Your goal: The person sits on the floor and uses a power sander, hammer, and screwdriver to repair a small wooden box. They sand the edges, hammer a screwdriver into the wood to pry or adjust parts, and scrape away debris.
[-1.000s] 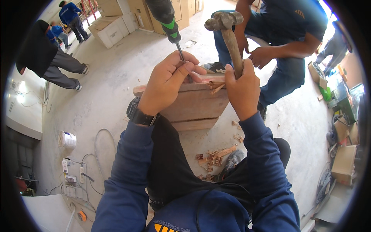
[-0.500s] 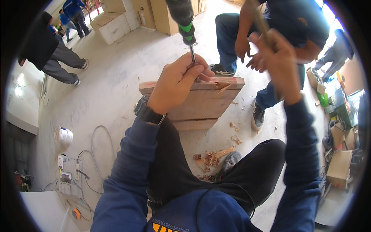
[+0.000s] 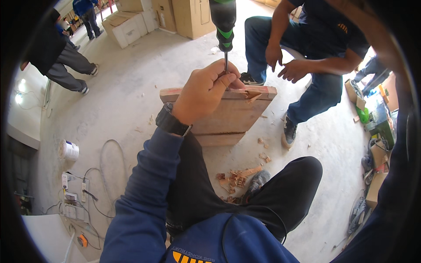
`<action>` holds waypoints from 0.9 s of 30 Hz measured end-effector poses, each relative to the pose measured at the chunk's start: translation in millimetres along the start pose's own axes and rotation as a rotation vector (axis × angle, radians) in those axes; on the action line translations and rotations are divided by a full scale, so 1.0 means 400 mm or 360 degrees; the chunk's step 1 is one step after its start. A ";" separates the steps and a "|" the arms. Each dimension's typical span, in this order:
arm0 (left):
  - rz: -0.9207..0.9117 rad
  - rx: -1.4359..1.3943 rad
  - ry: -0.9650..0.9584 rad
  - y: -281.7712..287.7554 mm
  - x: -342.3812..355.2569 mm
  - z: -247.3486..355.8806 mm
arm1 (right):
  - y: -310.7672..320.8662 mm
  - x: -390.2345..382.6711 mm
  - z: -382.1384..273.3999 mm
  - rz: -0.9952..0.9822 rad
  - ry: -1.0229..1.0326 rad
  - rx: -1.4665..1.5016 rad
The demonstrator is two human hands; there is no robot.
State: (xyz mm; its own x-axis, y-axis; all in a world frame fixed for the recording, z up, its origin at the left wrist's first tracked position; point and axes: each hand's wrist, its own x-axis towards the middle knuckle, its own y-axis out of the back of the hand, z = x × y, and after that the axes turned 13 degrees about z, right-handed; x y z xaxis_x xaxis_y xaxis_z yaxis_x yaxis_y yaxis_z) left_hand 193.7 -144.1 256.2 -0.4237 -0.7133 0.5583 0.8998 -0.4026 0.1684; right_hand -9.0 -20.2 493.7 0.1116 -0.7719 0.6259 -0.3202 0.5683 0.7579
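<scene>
A tool (image 3: 224, 28) is pinched by the left hand (image 3: 204, 92); the right hand (image 3: 362, 19) is too blurred to tell. At nine o'clock, a bucket (image 3: 69, 150) (contents hidden) is seen.

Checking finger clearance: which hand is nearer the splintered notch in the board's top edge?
Left. The left hand pinches the tool's shaft left of the splintered notch; the right arm is blurred at the upper right, farther off.
</scene>
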 end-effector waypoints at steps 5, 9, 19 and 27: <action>0.0003 0.0013 0.0024 0.001 -0.001 -0.003 | 0.008 -0.034 -0.042 -0.0162 0.0039 -0.0263; 0.0020 0.0049 -0.0015 0.007 0.002 -0.004 | 0.020 -0.051 -0.037 -0.0298 0.0029 -0.0387; -0.0017 0.0090 -0.0033 -0.003 -0.009 0.003 | 0.005 -0.046 -0.053 -0.0083 0.0092 -0.0292; -0.0041 0.0126 -0.0075 -0.002 -0.005 -0.006 | 0.052 -0.042 -0.013 -0.0441 0.0236 -0.0442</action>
State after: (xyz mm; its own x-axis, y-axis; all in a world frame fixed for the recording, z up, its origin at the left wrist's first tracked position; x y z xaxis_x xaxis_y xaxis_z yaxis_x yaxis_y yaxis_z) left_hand 193.6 -143.7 252.9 -0.4431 -0.6746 0.5904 0.8948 -0.3725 0.2460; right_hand -12.5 5.9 499.9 0.2988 -0.8686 0.3954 0.0046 0.4156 0.9095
